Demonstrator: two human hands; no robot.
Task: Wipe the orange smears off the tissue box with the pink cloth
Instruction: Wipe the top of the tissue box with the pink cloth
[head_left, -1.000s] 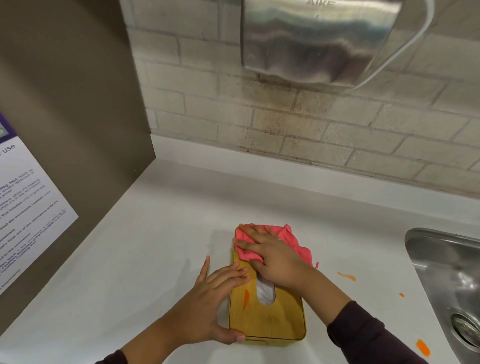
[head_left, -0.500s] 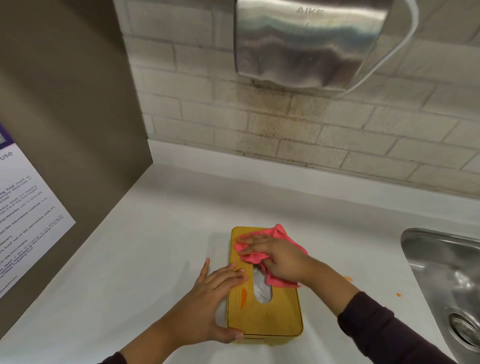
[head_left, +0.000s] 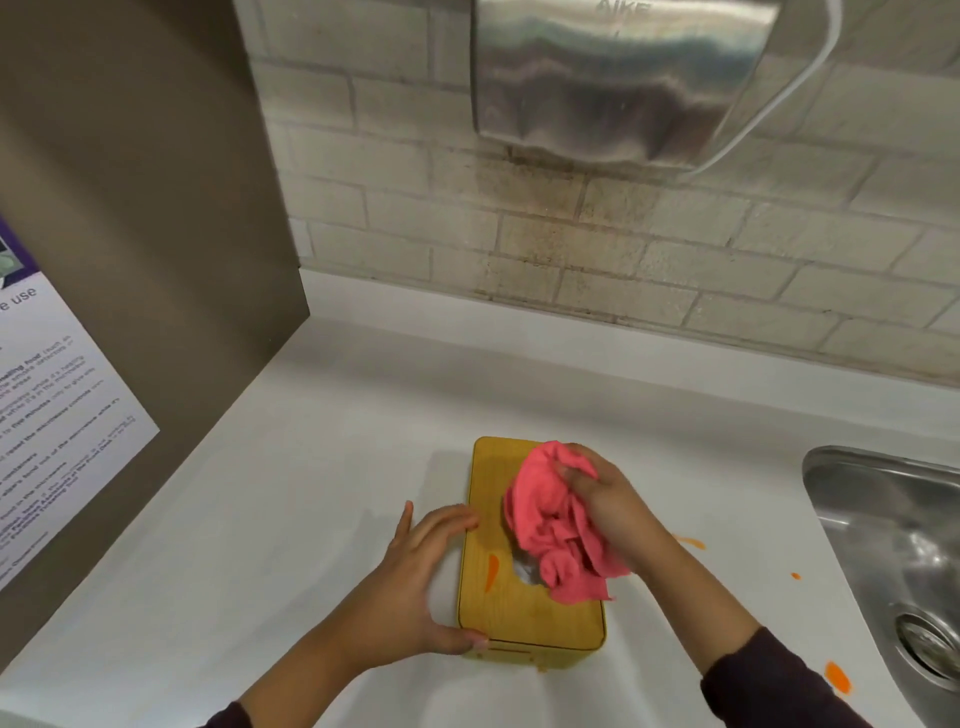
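Wiping is under way on the tissue box (head_left: 530, 597), which lies flat on the white tabletop (head_left: 291, 519), near its front edge and a little left of the sink (head_left: 893, 545). The right hand (head_left: 608, 499) has its grip closed on the pink cloth (head_left: 556, 525), bunched into a loose wad, with folds hanging down over the right half of the wooden lid and part of the oval opening. Whether the cloth presses on the lid or hangs just above it cannot be told. The left hand (head_left: 415, 582) steadies the box: its fingers (head_left: 447, 519) lie spread along the left side and the thumb hooks round the near left corner, so this grip is wide, braced against the box rather than wrapped round it.

One orange smear (head_left: 491, 570) shows on the lid, just left of the opening and near the left hand's side. By the look of it, the far part of the lid is clean and this streak is what remains. The next move calls for bringing the wad across the opening to the left and rubbing it along the streak, with the left hand holding the box against the push. Orange spots (head_left: 836, 675) also lie on the tabletop toward the sink, but these are not on the box.
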